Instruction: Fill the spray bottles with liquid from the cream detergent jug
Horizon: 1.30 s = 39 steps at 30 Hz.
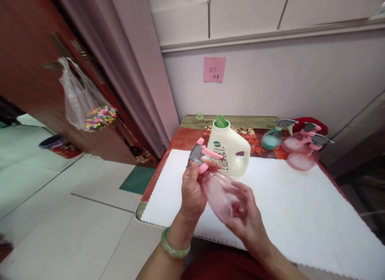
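A pink see-through spray bottle (221,193) lies tilted between both hands, its grey and pink trigger head pointing up and away. My left hand (194,187) is closed around the neck and pink collar. Round the bottle's base wrap the fingers of my right hand (248,220). Just behind the bottle stands a cream detergent jug (237,153) with a handle and a label, its uncapped mouth showing a green spout (221,121). The spray bottle hides part of the jug's label.
On the table's right stand a teal spray bottle (271,138) and two pink spray bottles (302,159), near a red object (323,125). A small green cap (199,115) sits at the back left. A white mat (285,203) covers much of the table. A plastic bag (75,99) hangs from the door handle.
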### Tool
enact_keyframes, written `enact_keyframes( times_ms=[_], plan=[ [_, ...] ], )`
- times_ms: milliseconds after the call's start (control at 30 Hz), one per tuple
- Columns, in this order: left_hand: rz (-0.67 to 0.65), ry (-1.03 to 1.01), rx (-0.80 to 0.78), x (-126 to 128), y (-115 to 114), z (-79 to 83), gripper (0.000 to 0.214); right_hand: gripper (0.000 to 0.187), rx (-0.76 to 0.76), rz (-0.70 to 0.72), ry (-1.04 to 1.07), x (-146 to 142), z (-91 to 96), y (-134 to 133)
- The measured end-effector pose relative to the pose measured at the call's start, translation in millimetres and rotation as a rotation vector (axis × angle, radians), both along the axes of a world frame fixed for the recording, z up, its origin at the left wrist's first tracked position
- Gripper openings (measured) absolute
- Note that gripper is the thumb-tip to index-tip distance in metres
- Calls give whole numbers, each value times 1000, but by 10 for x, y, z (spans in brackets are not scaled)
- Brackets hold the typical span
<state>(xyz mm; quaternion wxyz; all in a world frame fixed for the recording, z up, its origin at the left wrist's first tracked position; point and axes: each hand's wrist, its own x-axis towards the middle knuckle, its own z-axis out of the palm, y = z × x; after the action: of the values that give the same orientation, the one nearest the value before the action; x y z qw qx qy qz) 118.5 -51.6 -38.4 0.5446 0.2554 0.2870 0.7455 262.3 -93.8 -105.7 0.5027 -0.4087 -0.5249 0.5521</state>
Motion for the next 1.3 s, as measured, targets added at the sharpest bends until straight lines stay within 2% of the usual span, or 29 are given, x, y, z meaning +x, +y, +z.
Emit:
enact_keyframes(
  times_ms=[100, 167, 267, 333, 400, 467, 500, 533, 600, 667, 700, 733, 800, 833, 900, 967, 1100, 1200, 1300],
  plan=[
    [-9, 41, -9, -47, 10, -2, 30, 81, -372, 280, 306, -14, 128, 37],
    [12, 50, -12, -74, 23, -14, 30, 81, -479, 341, 399, -36, 190, 54],
    [10, 29, -7, -104, -4, -76, 39, 79, -447, 283, 431, -91, 215, 67],
    [-66, 40, -11, -119, -81, -153, 56, 80, -408, 264, 457, -136, 210, 88],
    [-253, 89, -50, -134, -194, -247, 72, 86, -387, 326, 483, -178, 201, 134],
    [-467, 139, -103, -170, -297, -337, 73, 90, -386, 414, 447, -209, 179, 200],
    [-499, 154, -123, -208, -326, -373, 70, 90, -387, 441, 388, -219, 157, 235],
    [-469, 158, -144, -265, -331, -401, 67, 88, -390, 446, 310, -224, 125, 269],
    [-269, 176, -200, -452, -257, -434, 64, 79, -391, 402, 131, -216, 31, 319],
    [-66, 314, -280, -732, -68, -445, 70, 70, -384, 336, -5, -175, -97, 341],
    [-21, 496, -324, -893, 63, -449, 74, 67, -387, 311, -47, -140, -168, 342],
    [14, 766, -356, -1055, 213, -454, 81, 65, -396, 288, -81, -95, -239, 338],
    [140, 1480, -408, -1345, 554, -469, 87, 63, -430, 235, -126, 19, -369, 327],
    [181, 1611, -418, -1455, 740, -482, 85, 62, -447, 187, -144, 82, -420, 324],
    [175, 1751, -367, -1589, 1130, -515, 73, 62, -477, 81, -172, 205, -484, 335],
    [109, 1864, -266, -1612, 1529, -562, 63, 62, -499, -20, -199, 307, -499, 374],
    [46, 2033, -127, -1486, 2249, -700, 67, 63, -497, -141, -252, 482, -467, 522],
    [31, 2125, -116, -1405, 2636, -825, 69, 64, -475, -173, -301, 679, -469, 632],
    [-10, 2178, -141, -1399, 2846, -893, 71, 60, -420, -259, -334, 949, -502, 720]
  ],
)
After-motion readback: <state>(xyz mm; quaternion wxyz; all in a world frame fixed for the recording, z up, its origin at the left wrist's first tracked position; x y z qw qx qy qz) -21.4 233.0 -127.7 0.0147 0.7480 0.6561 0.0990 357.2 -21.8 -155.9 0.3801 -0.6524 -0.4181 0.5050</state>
